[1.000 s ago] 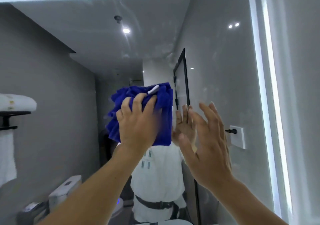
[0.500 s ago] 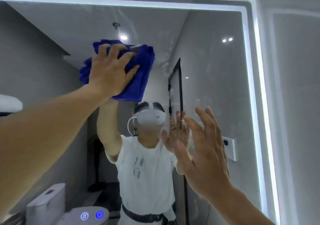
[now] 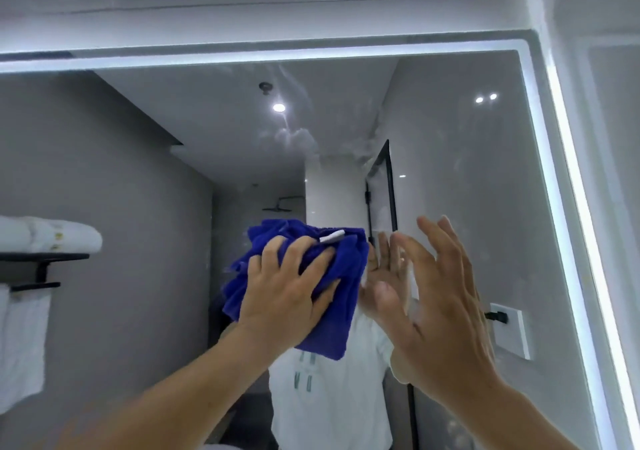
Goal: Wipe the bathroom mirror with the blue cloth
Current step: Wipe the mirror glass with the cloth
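Right hand (image 3: 440, 311): nearest the camera, raised in front of the mirror, fingers straight and spread, holding nothing. Fingertips close to the glass; contact cannot be told.
Left hand (image 3: 289, 293): fingers curled over the cloth, gripping it and pressing it on the glass. Forearm comes up from lower left.
Cloth (image 3: 332, 276): blue, bunched, flat against the mirror near mid-frame, just left of the right hand. Small white tag at its top edge. Lower corner hangs below the left hand.
Mirror (image 3: 467, 179): large wall mirror, its top right corner in view. Pale smears on the glass above the cloth, near the reflected ceiling.
Light strip (image 3: 561, 158): lit white band running along the mirror's top and right edges.
Reflection, person: white shirt (image 3: 329, 408) below the cloth; the cloth covers the head. Reflected palm shows just beside the right hand.
Reflection, door (image 3: 382, 186): black-framed glass door behind the person, right of centre.
Reflection, socket (image 3: 512, 332): white wall plate with a dark plug, right of the right hand.
Reflection, towels (image 3: 45, 236): folded white towels on a black rack at far left; another white towel hangs below.
Reflection, ceiling: one bright spot lamp (image 3: 278, 107) above the cloth, well apart from it.
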